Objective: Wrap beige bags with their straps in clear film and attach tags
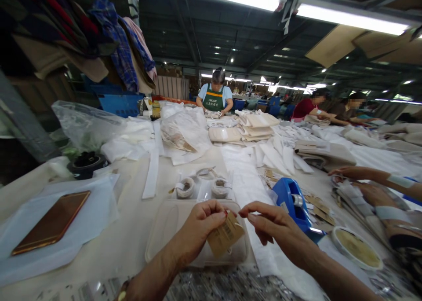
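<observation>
My left hand (pixel 206 222) pinches a brown cardboard hang tag (pixel 226 235) with a barcode on it. Just right of the tag's upper corner is my right hand (pixel 272 224), its fingers stretched out and slightly apart, with nothing visible in them. Beneath both the tag and my left hand lies a pale beige case (pixel 165 226) with rounded corners. Two small rolls, a left roll (pixel 185 188) and a right roll (pixel 220 187), stand just behind the case.
A blue tape dispenser (pixel 290 200) and a round white tub (pixel 357 247) are at right, near a co-worker's arms. A phone (pixel 52 222) lies on white sheets at left. Plastic bags (pixel 184 129) and folded beige pieces (pixel 257 125) lie further back, before another co-worker (pixel 215 96).
</observation>
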### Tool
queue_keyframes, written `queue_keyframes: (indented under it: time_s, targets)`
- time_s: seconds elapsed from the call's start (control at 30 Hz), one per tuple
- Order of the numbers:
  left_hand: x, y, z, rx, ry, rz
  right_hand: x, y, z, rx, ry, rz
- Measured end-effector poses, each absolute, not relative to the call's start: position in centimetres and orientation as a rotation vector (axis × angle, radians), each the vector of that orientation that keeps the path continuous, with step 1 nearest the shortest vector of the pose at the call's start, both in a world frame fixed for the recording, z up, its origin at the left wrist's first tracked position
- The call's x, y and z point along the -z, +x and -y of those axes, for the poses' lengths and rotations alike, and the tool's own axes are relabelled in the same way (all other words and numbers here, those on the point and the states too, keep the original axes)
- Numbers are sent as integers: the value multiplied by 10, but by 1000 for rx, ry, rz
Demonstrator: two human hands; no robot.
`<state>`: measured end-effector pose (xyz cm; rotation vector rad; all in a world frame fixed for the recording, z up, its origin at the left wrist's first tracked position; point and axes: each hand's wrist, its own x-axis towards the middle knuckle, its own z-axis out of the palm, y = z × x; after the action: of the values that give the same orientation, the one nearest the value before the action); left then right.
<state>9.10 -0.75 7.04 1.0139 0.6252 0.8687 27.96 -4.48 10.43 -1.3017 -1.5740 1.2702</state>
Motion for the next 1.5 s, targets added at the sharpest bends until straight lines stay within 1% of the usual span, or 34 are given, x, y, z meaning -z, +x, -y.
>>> queue_keyframes:
  time_s: [0.17, 0.37, 0.53, 0.6, 0.67, 0.77, 0.9, 1.0, 1.17, 1.27, 1.37, 1.5]
  targets:
    - [-76, 88, 11, -921, 1451, -723, -100, 273, 43, -1288, -1284, 1592]
    - [-71, 84, 18, -1315, 2278, -657, -93, 272, 40, -1438, -1196, 1384]
    - [-68, 79, 21, -1516, 2711, -676, -90, 274, 41, -1600, -1092, 1439]
    - [-66, 79, 21, -1579, 2771, -670, -88, 272, 42, -1623, -1049, 1426]
    - [-65, 79, 21, -1578, 2817, -679, -87, 269, 43, -1573, -1011, 1420]
    - [-65, 77, 20, -1516, 2921, -643, -86, 266, 44, -1493, -1022, 1441]
    - [-69, 70, 19, -1405, 3027, -475, -86, 264, 42, -1438, -1102, 1404]
    - [-73, 67, 15, -1373, 3060, -451, -89, 263, 39, -1509, -1086, 1362]
    - [-79, 66, 10, -1442, 3062, -410, -87, 257, 35, -1677, -992, 1364]
    - [-79, 65, 11, -1384, 3089, -388, -80, 251, 33, -1721, -976, 1288]
    - [-76, 61, 13, -1329, 3112, -445, -77, 248, 31, -1640, -1026, 1198]
    - [-73, 54, 14, -1371, 3156, -511, -80, 253, 28, -1466, -1116, 1038]
